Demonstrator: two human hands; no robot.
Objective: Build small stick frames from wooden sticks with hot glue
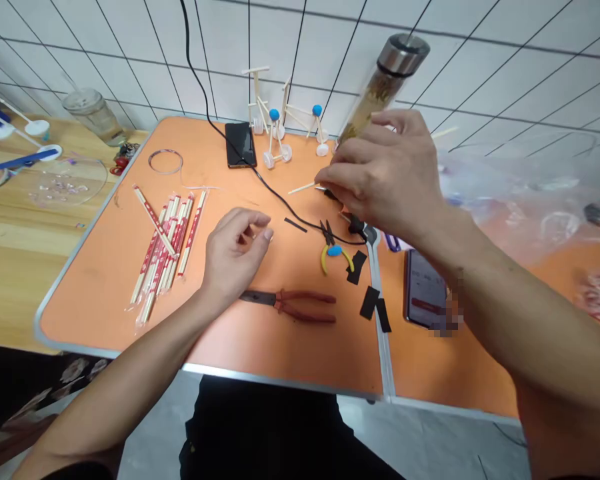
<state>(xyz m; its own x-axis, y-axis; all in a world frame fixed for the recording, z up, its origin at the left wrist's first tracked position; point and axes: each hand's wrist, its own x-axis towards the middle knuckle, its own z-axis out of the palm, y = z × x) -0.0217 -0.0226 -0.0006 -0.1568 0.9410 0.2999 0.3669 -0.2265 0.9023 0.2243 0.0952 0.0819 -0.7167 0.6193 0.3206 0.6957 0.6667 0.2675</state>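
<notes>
My right hand (385,175) is raised over the back right of the orange table, fingers closed on a thin wooden stick (301,188). One end of the stick points out left past the fingertips; the palm hides its middle. Under that hand, a black object (356,225) is partly covered. My left hand (236,250) hovers above the table, loosely curled with thumb and fingers apart, holding nothing. Close by lie red-handled pliers (305,307) and small yellow-handled pliers (334,251). To its left is a pile of paper-wrapped chopsticks (165,247).
Stick-built frames on white wheels (277,157) stand by the tiled wall. A tall glass bottle (380,87) is behind my right hand. A black cable (280,198) crosses the table past a dark phone (241,145). Another phone (425,288) and black strips (369,303) lie right.
</notes>
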